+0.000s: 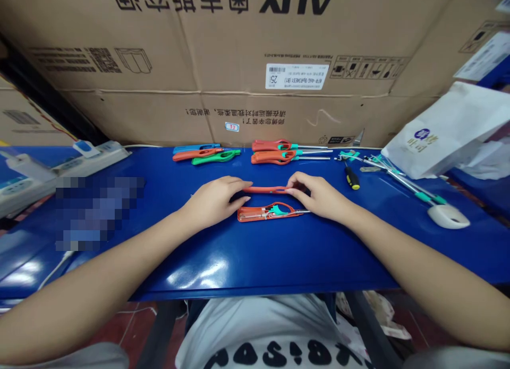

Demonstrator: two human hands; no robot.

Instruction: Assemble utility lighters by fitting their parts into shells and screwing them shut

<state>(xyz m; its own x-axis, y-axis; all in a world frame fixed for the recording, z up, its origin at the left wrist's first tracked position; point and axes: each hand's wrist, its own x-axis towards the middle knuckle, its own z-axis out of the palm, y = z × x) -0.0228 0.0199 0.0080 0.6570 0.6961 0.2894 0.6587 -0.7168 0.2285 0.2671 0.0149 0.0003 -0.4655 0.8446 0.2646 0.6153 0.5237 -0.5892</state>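
Note:
Between my two hands is an orange lighter casing half (265, 190), seen nearly edge-on. My left hand (215, 199) pinches its left end with thumb and fingers. The right end is gripped by the fingertips of my right hand (316, 196). Just below it on the table lies an opened orange lighter half (242, 215), with a clear tank, a teal trigger and thin wires showing inside. A metal tube pokes out of its right end, toward my right hand.
Behind my hands lie orange lighters (273, 156) with metal tubes, and blue, orange and green casings (215, 156). To the right are a screwdriver (352, 178), loose tubes (410, 183), a white object (448, 216) and a paper bag (446, 130). A cardboard box (231, 55) stands behind; a power strip (95, 159) lies left.

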